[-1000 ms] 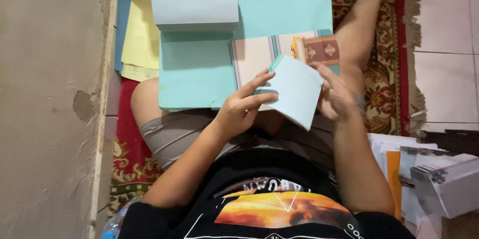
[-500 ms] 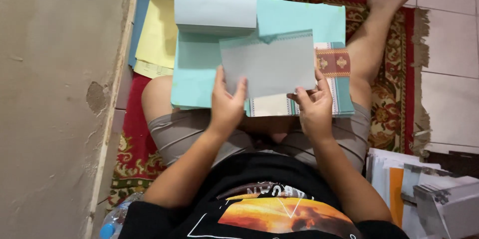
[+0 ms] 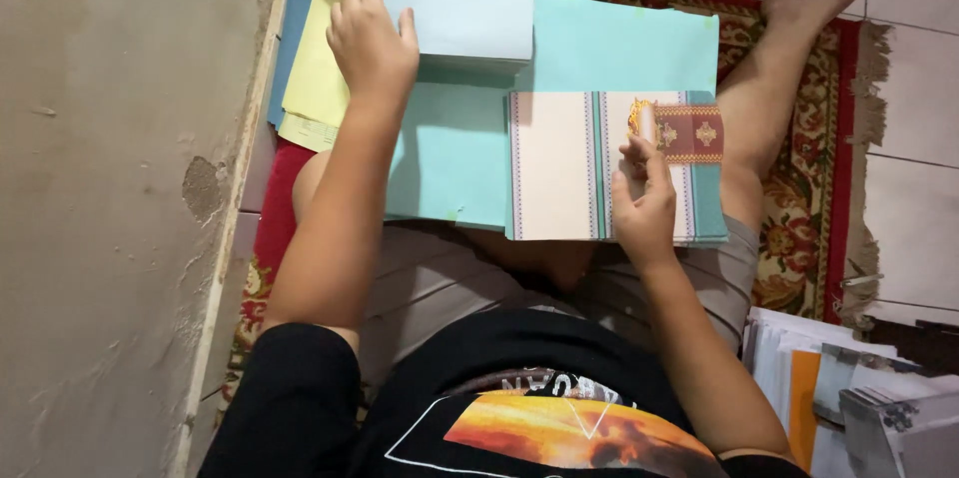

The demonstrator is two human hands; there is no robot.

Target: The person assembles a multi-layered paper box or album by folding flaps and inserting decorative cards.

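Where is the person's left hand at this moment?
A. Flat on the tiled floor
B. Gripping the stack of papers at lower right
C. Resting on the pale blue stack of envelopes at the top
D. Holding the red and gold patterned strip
C: the left hand lies on the left edge of the pale blue envelope stack, while the right hand is at the striped card.
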